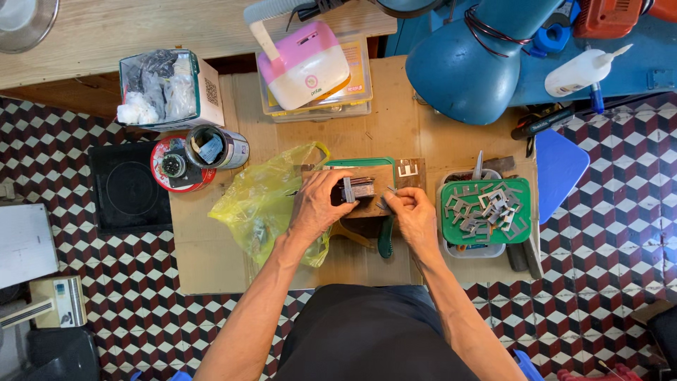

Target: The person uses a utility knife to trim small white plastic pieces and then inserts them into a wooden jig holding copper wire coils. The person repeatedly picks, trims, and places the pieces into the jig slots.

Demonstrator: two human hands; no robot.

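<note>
Two hands met over the middle of your low cardboard-covered bench (211,261): your left hand (317,204) was closed around a small block of stacked metal plates (358,189), pinning it on a brown wooden board (381,174), while your right hand (412,212) sat just beside the block with its fingertips pinched on a thin metal piece (390,190) at the block's right side, though whether that piece touched the stack was too small to tell. The board lay over a green tray (363,161), and a loose E-shaped plate (408,170) rested on a dark square near the board's far right corner. To your left a crumpled yellow plastic bag (261,201) lay touching your left wrist, and beyond it stood a red round tin (169,180) and a metal can (218,147) side by side. To your right a green tray of grey metal laminations (486,210) sat near your right hand, on top of a white tub. A blue desk lamp (465,67) hung over the far right of the bench, and a pink-and-white device (305,65) rested on clear plastic boxes at the far edge
</note>
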